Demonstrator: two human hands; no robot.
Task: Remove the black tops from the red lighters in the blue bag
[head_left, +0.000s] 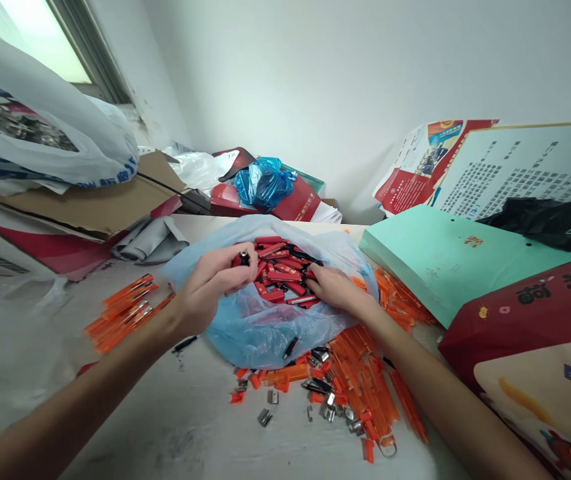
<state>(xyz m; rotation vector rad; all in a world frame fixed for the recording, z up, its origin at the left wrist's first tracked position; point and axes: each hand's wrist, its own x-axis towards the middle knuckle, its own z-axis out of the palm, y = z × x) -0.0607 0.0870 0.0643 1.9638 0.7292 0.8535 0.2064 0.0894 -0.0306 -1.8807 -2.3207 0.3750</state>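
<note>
A translucent blue plastic bag [250,333] lies wide open on the table, full of small red oblong pieces [285,275] with black ends and pale lettering; their exact kind is unclear. Over the bag's left side, my left hand [218,277] is closed around one such piece, its black round end [244,257] poking out by the thumb. Inside the bag on the right, my right hand [332,287] is closed with its fingertips among the pieces; what it grips is hidden. A loose black part [290,347] rests on the bag's front.
Orange translucent strips [360,373] and small metal parts [265,418] lie in front of the bag; more orange strips [125,313] are at left. A green box [445,253] and a red box [530,300] stand at right, cardboard [90,207] and a white bag [100,147] at left.
</note>
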